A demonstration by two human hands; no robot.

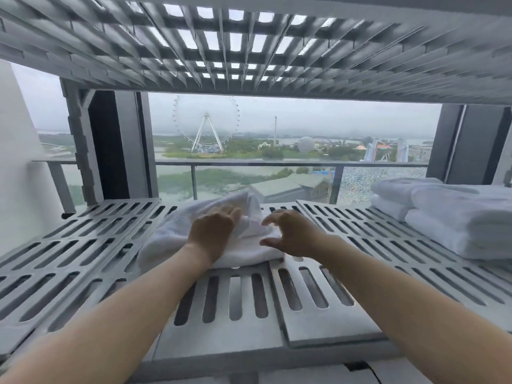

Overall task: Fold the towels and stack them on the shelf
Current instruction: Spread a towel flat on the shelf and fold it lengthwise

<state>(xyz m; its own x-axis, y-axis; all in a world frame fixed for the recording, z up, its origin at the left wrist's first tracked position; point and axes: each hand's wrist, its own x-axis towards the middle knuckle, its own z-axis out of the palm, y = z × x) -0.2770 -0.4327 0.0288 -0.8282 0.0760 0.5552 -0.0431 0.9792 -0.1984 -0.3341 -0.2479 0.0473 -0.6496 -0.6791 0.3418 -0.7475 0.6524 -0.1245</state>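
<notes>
Towel [166,239] white, rumpled, mid-shelf [83,245] near back edge | left hand [213,231] grasping its cloth | right hand [293,234] released, fingers curved, at its right end | folded stack [443,217] at right edge

A wide dark-framed window [304,151] shows a glass balcony railing [277,164], a white Ferris wheel [206,126] and grey overcast sky [346,116].

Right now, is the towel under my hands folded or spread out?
Folded: the towel lies as a thick doubled bundle, rumpled on top.
</notes>
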